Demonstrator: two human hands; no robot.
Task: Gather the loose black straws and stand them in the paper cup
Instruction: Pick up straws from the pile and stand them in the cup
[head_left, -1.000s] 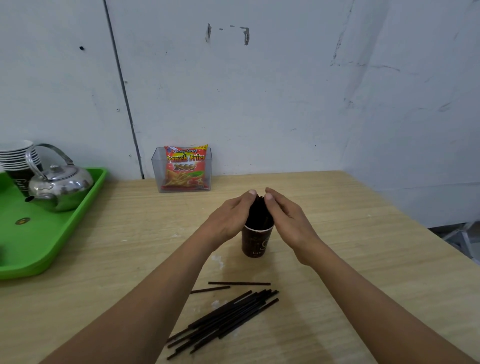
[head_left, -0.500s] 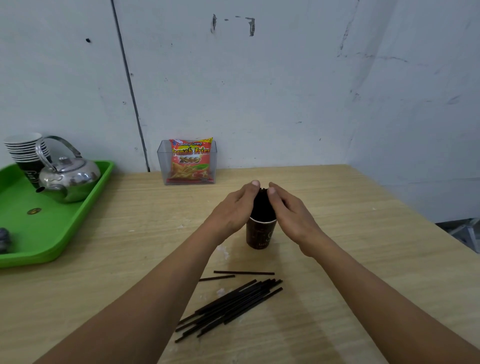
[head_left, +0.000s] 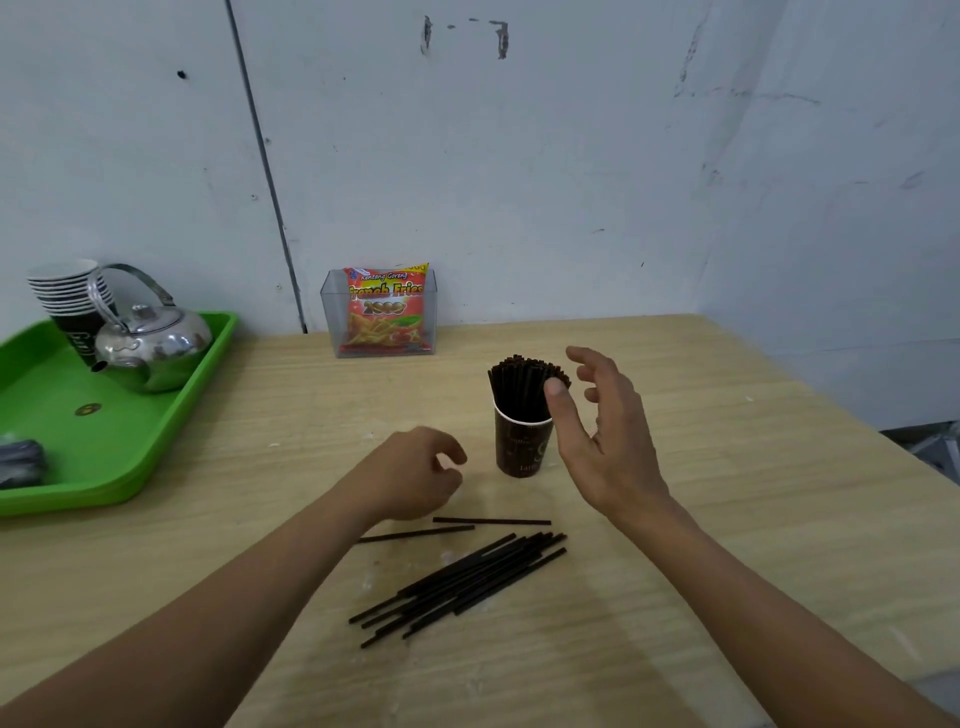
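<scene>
Head view shows me the cup (head_left: 522, 447) upright mid-table, with a bundle of straws (head_left: 519, 382) standing in it. My right hand (head_left: 608, 441) hovers just right of it, fingers spread and loose, thumb tip by the bundle's edge; I cannot tell if it touches. My left hand (head_left: 410, 478) sits low, left of the cup, fingers loosely curled, holding nothing. Nearer me, loose straws (head_left: 462, 582) lie flat on the table (head_left: 727, 467).
</scene>
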